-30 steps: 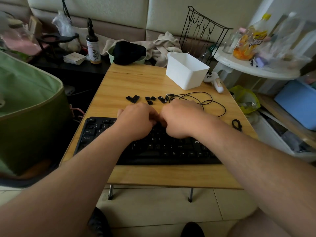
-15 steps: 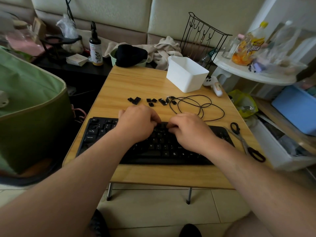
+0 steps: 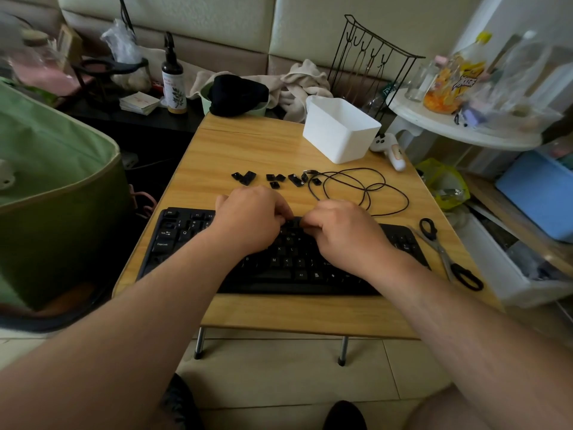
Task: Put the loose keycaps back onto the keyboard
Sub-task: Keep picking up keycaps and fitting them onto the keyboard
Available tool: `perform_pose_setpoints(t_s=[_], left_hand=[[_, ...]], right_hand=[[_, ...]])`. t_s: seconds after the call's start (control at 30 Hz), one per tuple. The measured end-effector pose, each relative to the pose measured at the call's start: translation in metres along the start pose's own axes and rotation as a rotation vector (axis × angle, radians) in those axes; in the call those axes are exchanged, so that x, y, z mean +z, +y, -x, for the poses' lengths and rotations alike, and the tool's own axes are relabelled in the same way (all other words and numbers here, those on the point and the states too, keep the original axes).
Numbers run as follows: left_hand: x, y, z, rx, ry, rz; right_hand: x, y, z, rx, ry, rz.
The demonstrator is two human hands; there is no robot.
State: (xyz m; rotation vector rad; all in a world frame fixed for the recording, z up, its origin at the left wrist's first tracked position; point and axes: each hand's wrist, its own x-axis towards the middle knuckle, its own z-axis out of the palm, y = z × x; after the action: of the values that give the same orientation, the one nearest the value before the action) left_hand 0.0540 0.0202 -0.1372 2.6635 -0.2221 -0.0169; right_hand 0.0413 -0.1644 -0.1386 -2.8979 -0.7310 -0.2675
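Observation:
A black keyboard (image 3: 279, 265) lies across the near half of the wooden table (image 3: 248, 141). Several loose black keycaps (image 3: 245, 177) sit in a row just beyond it, some (image 3: 296, 180) near a cable. My left hand (image 3: 251, 218) and my right hand (image 3: 344, 234) hover over the keyboard's upper rows with fingers curled. Their fingertips meet on a small black keycap (image 3: 295, 221), pinched between them just above the keys. The hands hide much of the middle of the keyboard.
A white plastic bin (image 3: 341, 131) stands at the back right of the table. A looped black cable (image 3: 366, 187) lies before it, scissors (image 3: 446, 259) at the right edge, a white controller (image 3: 390, 148) behind. A green bag (image 3: 55, 181) stands to the left.
Both hands drew back from the keycap row onto the keyboard's upper rows. The right hand moved right, uncovering the cable, and the fingertips now meet on one keycap.

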Motion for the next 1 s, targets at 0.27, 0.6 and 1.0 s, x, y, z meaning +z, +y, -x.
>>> perform_pose_setpoints(t_s=[0.27,0.6,1.0], left_hand=[[0.0,0.002,0.0,-0.001,-0.005,-0.009],[0.002,0.0,0.0,-0.003,0.005,-0.001],[0.001,-0.003,-0.002,0.054,0.03,0.043]], right_hand=[[0.004,0.001,0.002,0.033,0.019,-0.025],[0.004,-0.004,0.003,0.047,-0.043,0.05],[-0.011,0.009,-0.015,0.435,-0.025,-0.379]])
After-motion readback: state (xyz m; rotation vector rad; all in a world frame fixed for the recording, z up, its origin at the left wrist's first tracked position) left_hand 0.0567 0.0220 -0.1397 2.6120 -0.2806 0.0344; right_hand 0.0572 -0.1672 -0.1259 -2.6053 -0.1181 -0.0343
